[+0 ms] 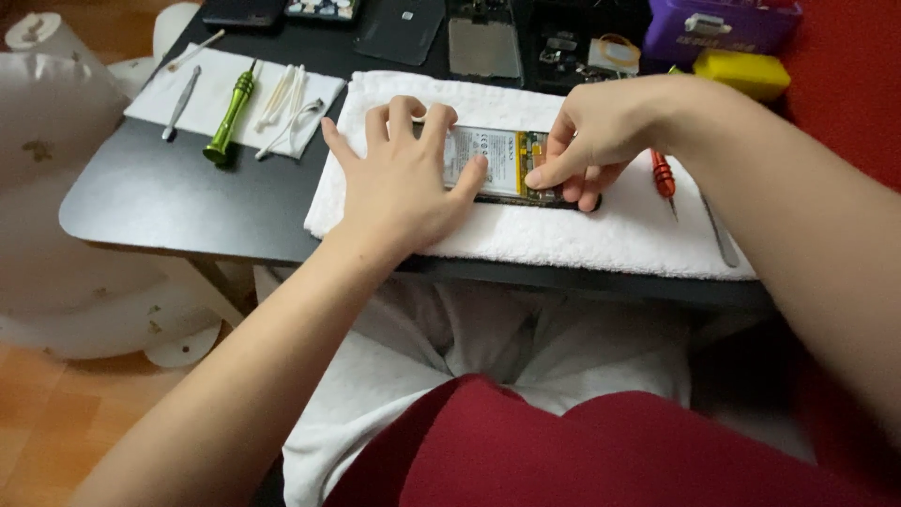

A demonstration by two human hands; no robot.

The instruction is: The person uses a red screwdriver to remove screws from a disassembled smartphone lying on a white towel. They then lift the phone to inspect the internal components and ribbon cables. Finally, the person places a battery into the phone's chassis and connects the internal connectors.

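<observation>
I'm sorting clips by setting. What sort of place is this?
Probably a home phone-repair spot, a small black table over the person's lap. Both hands, left and right, press on an opened phone lying on a white towel, with a green screwdriver and tweezers beside.

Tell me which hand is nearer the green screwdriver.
Left. The left hand rests on the opened phone, just right of the green screwdriver; the right hand is farther right.

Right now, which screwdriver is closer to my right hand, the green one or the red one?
The red screwdriver. It lies on the white towel right beside your right hand, partly hidden under it. The green screwdriver sits far left on a separate cloth.
</observation>
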